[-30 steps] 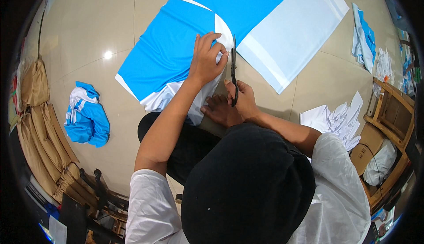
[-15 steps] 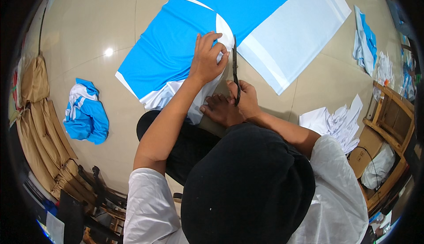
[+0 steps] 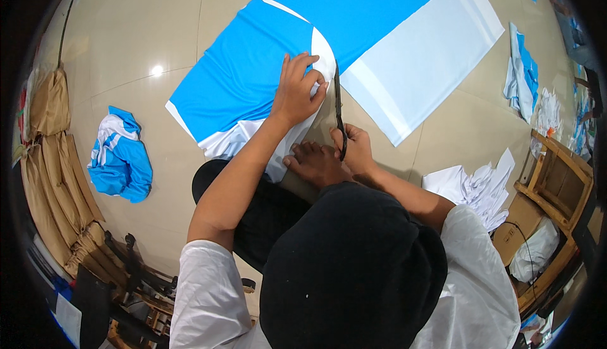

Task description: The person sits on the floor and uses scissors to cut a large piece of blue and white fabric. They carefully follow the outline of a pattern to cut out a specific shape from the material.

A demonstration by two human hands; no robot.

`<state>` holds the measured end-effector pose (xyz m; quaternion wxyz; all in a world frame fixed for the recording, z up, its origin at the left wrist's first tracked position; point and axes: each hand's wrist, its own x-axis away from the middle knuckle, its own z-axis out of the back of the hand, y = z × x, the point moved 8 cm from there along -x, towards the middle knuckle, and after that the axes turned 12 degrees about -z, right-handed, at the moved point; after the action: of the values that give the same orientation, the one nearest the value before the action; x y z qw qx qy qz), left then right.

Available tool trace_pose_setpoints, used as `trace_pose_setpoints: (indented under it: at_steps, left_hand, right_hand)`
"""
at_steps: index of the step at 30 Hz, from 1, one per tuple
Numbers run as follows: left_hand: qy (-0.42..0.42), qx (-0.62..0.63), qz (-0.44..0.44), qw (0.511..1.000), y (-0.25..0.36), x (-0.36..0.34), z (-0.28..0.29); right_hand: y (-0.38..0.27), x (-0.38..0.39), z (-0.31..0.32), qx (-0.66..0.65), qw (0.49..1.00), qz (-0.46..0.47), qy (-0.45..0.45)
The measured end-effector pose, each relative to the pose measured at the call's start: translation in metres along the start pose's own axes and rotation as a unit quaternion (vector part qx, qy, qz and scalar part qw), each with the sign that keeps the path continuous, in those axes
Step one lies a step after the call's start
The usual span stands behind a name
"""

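On the tiled floor lies blue fabric point(image 3: 231, 64) with white borders and a curved white piece point(image 3: 322, 52); a pale blue-white panel point(image 3: 417, 58) is to its right. My left hand point(image 3: 297, 90) rests on the blue and white fabric, thumb and forefinger pinched at the curved edge, some fingers spread above. My right hand point(image 3: 354, 150) grips black scissors point(image 3: 339, 102), whose blades point away from me along the curved white edge. My bare foot point(image 3: 316, 165) is just beside the right hand, partly under my dark-capped head, which hides the lower middle.
A crumpled blue-white bundle point(image 3: 120, 159) lies left, brown fabric or paper point(image 3: 54, 184) along the left edge. On the right are white scraps point(image 3: 465, 191), blue-white pieces point(image 3: 518, 77), a wooden frame point(image 3: 550, 184), a cardboard box point(image 3: 515, 235) and a white bag point(image 3: 534, 251).
My right hand and the scissors have moved slightly down and to the right. The whole view has shifted a little; my left hand keeps its hold at the curved edge.
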<state>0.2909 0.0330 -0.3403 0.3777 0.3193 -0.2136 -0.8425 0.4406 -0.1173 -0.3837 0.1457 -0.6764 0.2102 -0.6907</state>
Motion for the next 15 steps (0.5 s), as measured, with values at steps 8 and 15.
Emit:
trace_pose_setpoints:
  at_steps: [8, 15]
  left_hand:
    - [-0.001, 0.002, 0.005, 1.0, 0.0008, 0.0001, 0.0003]
    - [0.012, 0.002, -0.002, 1.0, 0.0042, 0.0005, 0.0047]
  right_hand:
    - [-0.0029, 0.0011, 0.0043, 0.006, 1.0, 0.011, -0.002]
    - [-0.0066, -0.0019, 0.0092, -0.004, 1.0, -0.009, -0.02]
